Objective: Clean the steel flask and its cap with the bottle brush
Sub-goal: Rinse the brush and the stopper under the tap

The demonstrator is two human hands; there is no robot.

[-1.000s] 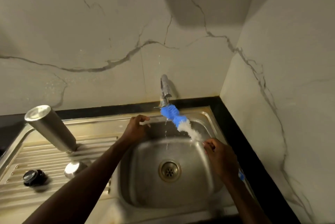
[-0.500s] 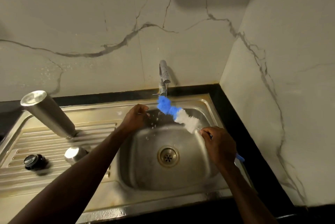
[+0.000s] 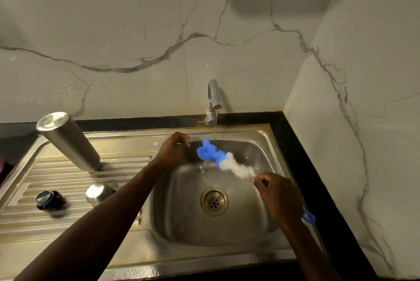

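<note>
Since a moment ago my left hand (image 3: 173,150) has eased off the tap (image 3: 212,101), a thin stream now falls onto the blue tip of the bottle brush (image 3: 223,160), which my right hand (image 3: 280,199) has angled slightly lower into the basin

Open basin (image 3: 227,230) beneath brush (image 3: 223,161), tap (image 3: 213,98)

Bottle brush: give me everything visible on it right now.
The bottle brush has a fluffy head, blue at the tip and white nearer the handle, on a thin stem ending in a blue handle loop that shows behind the wrist. The right hand grips the stem just below the bristles. It slants up-left over the sink basin, its blue tip under the thin stream from the tap. The bristles look wet.
</note>
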